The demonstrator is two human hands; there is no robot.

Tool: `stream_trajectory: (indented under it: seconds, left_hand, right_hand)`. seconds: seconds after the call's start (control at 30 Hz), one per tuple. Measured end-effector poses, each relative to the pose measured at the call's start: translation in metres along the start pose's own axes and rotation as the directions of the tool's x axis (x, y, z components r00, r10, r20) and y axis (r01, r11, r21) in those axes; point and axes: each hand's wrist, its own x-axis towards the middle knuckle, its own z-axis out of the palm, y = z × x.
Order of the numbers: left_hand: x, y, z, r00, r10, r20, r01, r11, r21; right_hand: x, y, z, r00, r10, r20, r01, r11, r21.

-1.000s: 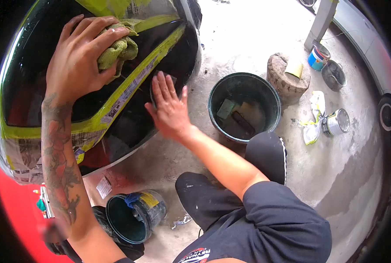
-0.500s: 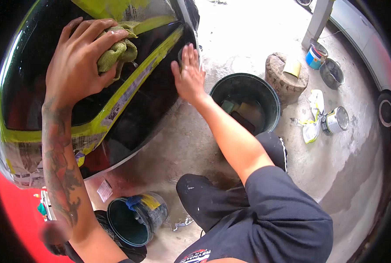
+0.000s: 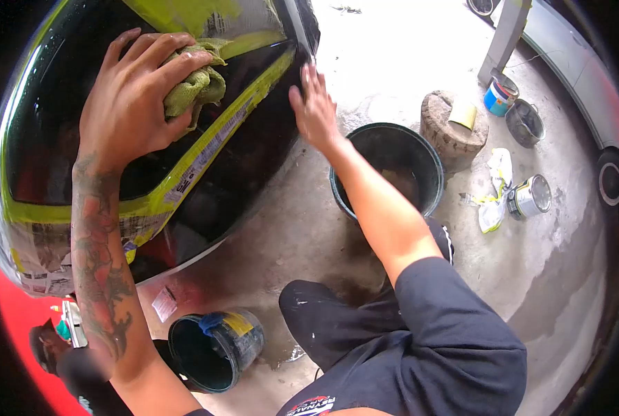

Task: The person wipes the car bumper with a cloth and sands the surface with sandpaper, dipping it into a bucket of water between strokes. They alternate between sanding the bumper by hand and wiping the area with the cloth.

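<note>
Our open, flat right grip (image 3: pixel 316 116), load unclear, has brought the stroke to the edge of the panel (image 3: pixel 248 173); our left grip (image 3: pixel 142 89) clasps the cloth (image 3: pixel 198 87).

Wooden stump (image 3: pixel 451 141) and metal tin (image 3: pixel 533 197) on concrete floor (image 3: pixel 420 256)

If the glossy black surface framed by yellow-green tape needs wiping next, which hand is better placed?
Left hand, probably: it is over that surface, holding a crumpled green cloth. The right hand is outside the tape, with no cloth visible.
</note>
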Motion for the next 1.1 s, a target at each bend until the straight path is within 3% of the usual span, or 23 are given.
stream_trajectory:
  seconds: [0.07, 0.2, 0.23, 0.33, 0.4, 0.47, 0.57, 0.6, 0.63, 0.73, 0.8, 0.87, 0.97, 1.1]
  left_hand:
    - [-0.001, 0.000, -0.001, 1.000, -0.003, 0.008, 0.003, 1.000, -0.014]
    - [-0.001, -0.003, 0.002, 1.000, 0.003, -0.016, -0.003, 1.000, -0.002]
    - [-0.001, -0.003, 0.003, 1.000, 0.003, -0.016, -0.003, 1.000, 0.004]
    - [-0.002, -0.003, 0.002, 1.000, 0.006, -0.010, -0.006, 1.000, 0.005]
    - [0.000, -0.001, 0.001, 1.000, 0.006, -0.013, -0.006, 1.000, -0.004]
    - [-0.001, -0.001, 0.000, 1.000, 0.003, -0.001, -0.003, 1.000, -0.007]
    - [-0.002, -0.003, 0.002, 1.000, 0.009, -0.004, -0.009, 1.000, 0.010]
    - [-0.002, -0.004, 0.003, 1.000, 0.010, -0.009, -0.010, 1.000, 0.016]
    - [-0.002, -0.004, 0.004, 1.000, 0.007, -0.015, -0.007, 1.000, 0.024]
    - [-0.003, -0.003, 0.006, 1.000, -0.002, -0.016, 0.003, 1.000, 0.026]
    - [-0.001, -0.002, 0.004, 1.000, -0.006, 0.002, 0.006, 1.000, 0.011]
    - [0.001, -0.001, 0.001, 1.000, -0.015, 0.026, 0.015, 1.000, -0.009]
    - [0.000, -0.002, 0.000, 1.000, -0.008, 0.023, 0.008, 1.000, -0.012]
    - [0.002, -0.002, 0.000, 1.000, -0.004, 0.015, 0.004, 1.000, -0.006]
  right_hand:
    - [-0.028, 0.007, 0.002, 0.998, -0.050, 0.045, 0.055, 0.990, -0.127]
    - [0.028, 0.001, 0.007, 0.996, -0.002, -0.089, 0.005, 1.000, 0.030]
    - [0.057, 0.030, 0.027, 0.974, -0.165, -0.153, 0.153, 0.984, -0.088]
    - [0.046, -0.021, -0.013, 0.996, 0.019, -0.088, -0.013, 0.998, 0.066]
    - [0.018, 0.002, 0.015, 0.966, -0.115, -0.232, 0.117, 0.993, -0.004]
    - [-0.003, 0.006, 0.016, 0.980, -0.049, -0.191, 0.048, 0.999, -0.010]
    - [0.023, 0.000, -0.010, 0.974, 0.057, -0.217, 0.056, 0.874, 0.483]
    - [0.036, -0.005, -0.017, 0.952, 0.122, -0.282, 0.068, 0.811, 0.581]
    - [0.051, -0.009, -0.029, 0.962, 0.157, -0.225, 0.031, 0.754, 0.657]
    - [0.070, -0.030, -0.053, 0.971, 0.241, 0.001, -0.194, 0.779, 0.597]
    - [0.067, -0.028, -0.034, 0.964, 0.072, -0.255, 0.054, 0.891, 0.452]
    - [0.042, 0.004, 0.014, 0.910, -0.236, -0.341, 0.295, 0.946, 0.132]
    - [0.026, -0.015, 0.013, 0.975, -0.092, -0.203, 0.089, 0.996, -0.025]
    - [0.096, -0.061, -0.014, 0.980, -0.028, -0.198, 0.103, 0.920, 0.379]
